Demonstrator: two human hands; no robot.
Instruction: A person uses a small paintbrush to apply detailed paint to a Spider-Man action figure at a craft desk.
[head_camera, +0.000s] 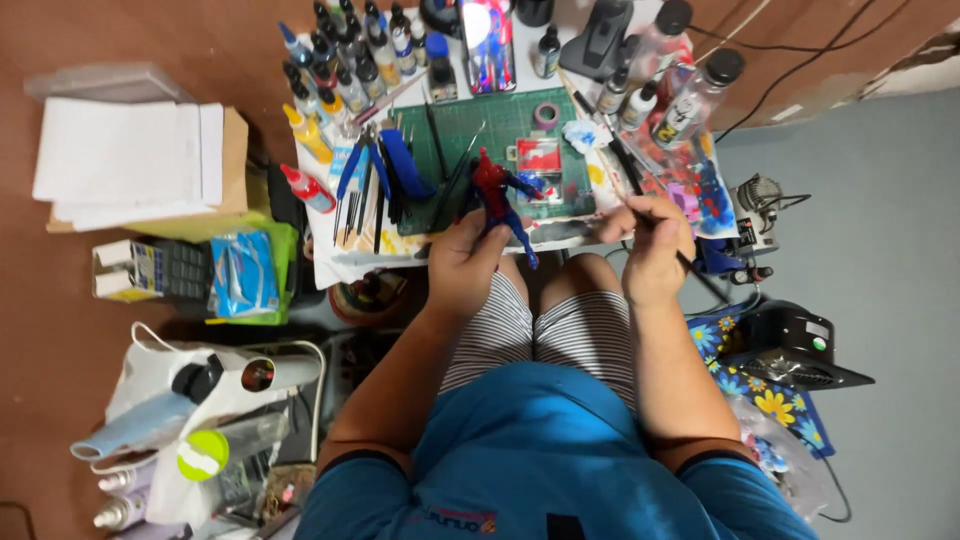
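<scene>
A hobby corner set up on the floor of a home is shown, used for painting miniatures. A low white table (330, 262) is covered by a green cutting mat (500, 125), and rows of small paint bottles (345, 55) are crowded at its far edge. Brushes and fine tools (375, 195) are laid out beside the mat, and a paint-smeared sheet (690, 175) is spread nearby. Boxes, bags and spray cans (120, 495) are piled on the brown floor (60, 330)
</scene>
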